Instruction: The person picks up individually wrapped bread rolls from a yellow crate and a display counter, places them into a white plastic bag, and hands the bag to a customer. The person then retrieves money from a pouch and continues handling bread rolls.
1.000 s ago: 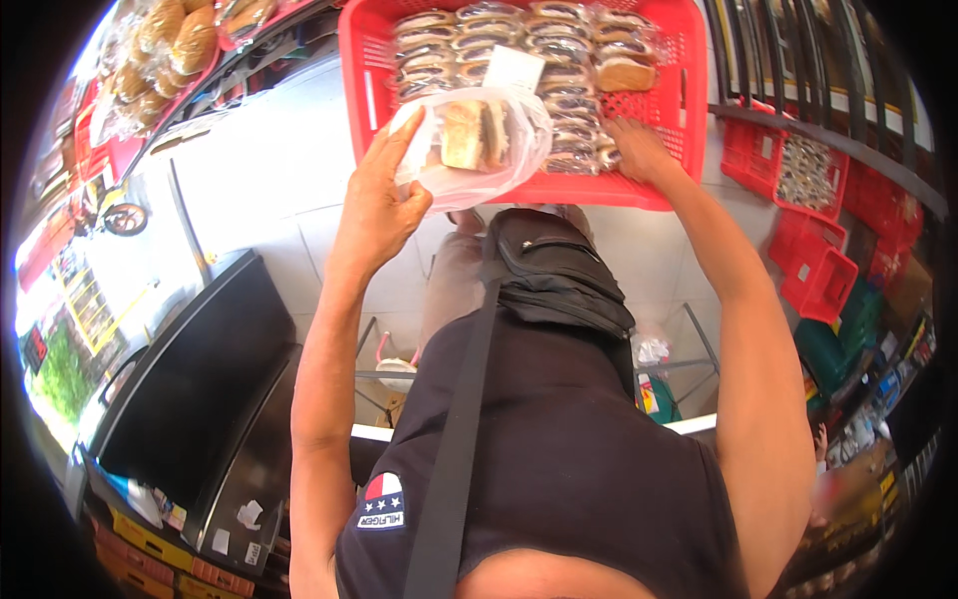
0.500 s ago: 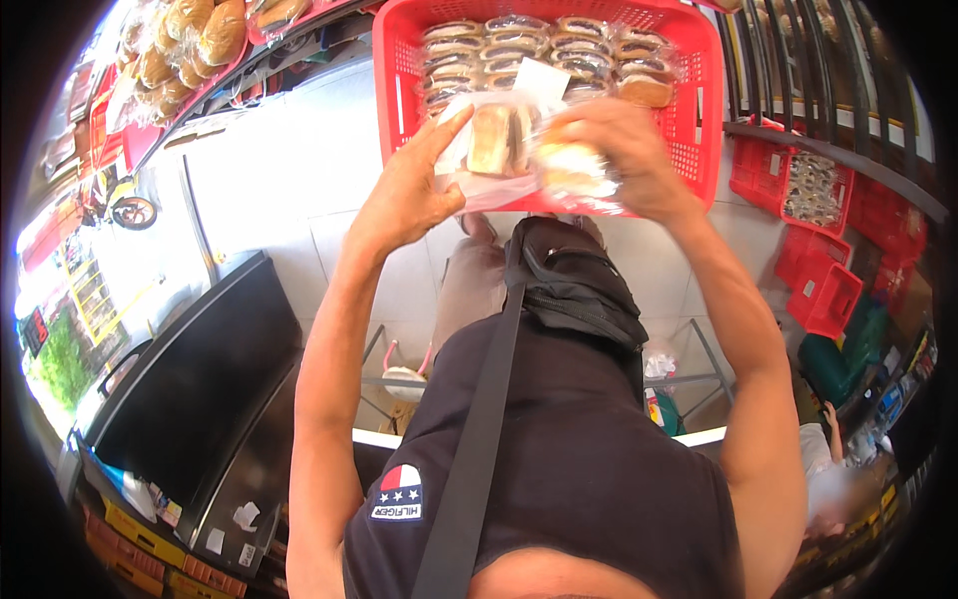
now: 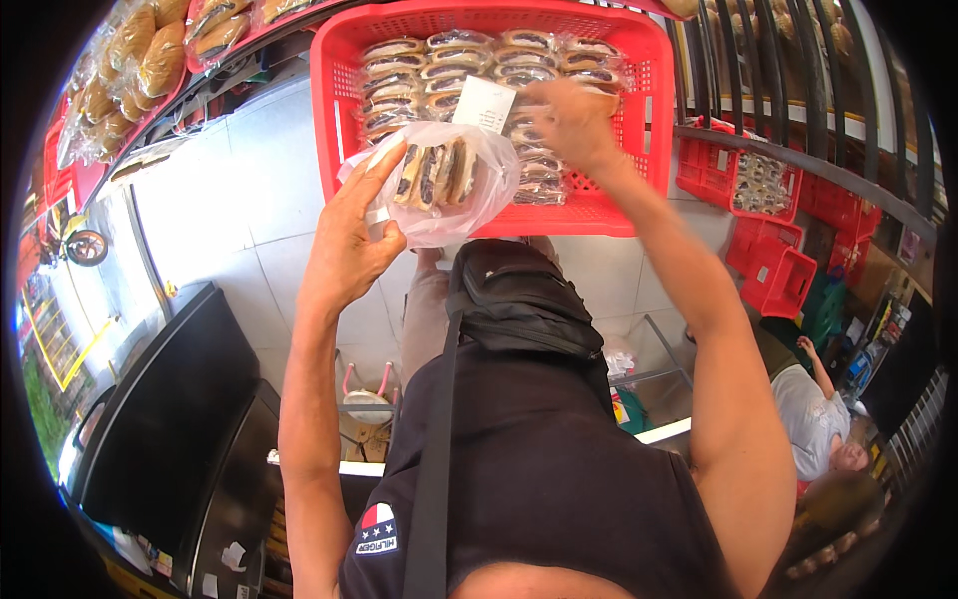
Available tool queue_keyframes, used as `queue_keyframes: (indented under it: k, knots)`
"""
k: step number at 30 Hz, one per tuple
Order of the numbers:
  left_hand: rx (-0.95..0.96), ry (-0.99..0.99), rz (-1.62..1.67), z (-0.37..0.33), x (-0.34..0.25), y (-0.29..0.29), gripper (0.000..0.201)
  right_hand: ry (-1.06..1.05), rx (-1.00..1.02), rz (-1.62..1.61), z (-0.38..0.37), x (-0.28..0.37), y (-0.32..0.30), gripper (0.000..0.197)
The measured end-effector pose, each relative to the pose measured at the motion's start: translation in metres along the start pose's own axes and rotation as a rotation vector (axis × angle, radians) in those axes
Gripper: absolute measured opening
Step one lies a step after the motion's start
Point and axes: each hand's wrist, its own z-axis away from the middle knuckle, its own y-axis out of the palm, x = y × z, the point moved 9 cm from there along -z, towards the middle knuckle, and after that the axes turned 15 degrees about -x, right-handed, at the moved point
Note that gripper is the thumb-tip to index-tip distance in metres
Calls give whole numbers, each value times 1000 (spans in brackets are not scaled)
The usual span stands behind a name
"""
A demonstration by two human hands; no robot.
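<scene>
My left hand [image 3: 349, 240] grips the left edge of a translucent plastic bag [image 3: 489, 205], thumb and fingers apart around its side. Several slices of dark-filled bread [image 3: 436, 172] stand side by side in the bag's mouth. A red perforated basket [image 3: 619, 222] lies just beyond, holding rows of individually wrapped filled breads [image 3: 464, 58]. Over the right part of these rows is my right hand [image 3: 577, 125], its fingers smeared by motion and partly hidden; whether it grasps a bread does not show. A white card [image 3: 485, 104] rests on the breads between my hands.
Bagged loaves [image 3: 130, 60] sit on a red rack at the far left. Black railings [image 3: 768, 75] stand at the far right, with stacked red baskets [image 3: 776, 275] below. A black cabinet [image 3: 170, 399] is at my left. A person in a grey shirt [image 3: 808, 419] is at lower right.
My right hand has moved from the bag, where it held a wrapped bread, over to the basket's rows. The bag's mouth now shows more breads. The whole view has shifted.
</scene>
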Motion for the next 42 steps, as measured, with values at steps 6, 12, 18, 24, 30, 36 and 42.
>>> queue_keyframes:
  k: [6,12,18,24,30,36,42]
  knots:
    - [0,33,-93,-17,-2,1,75,-103,-17,759,-2,-158,17,49]
    - [6,-11,-148,-22,1,-9,75,-119,119,844,16,-163,41,50]
    - [22,38,-180,-24,14,-15,75,337,5,470,19,-129,-18,49]
    - [89,26,-33,-22,12,-7,79,-75,-86,-942,38,64,-32,34]
    - [143,238,-117,-20,-21,7,83,-518,-269,-358,10,127,75,30]
    - [119,141,50,-17,-30,14,77,-486,-148,-376,-3,138,117,29]
    - [-38,-126,-105,-31,35,-33,55,-202,247,-225,0,126,115,51]
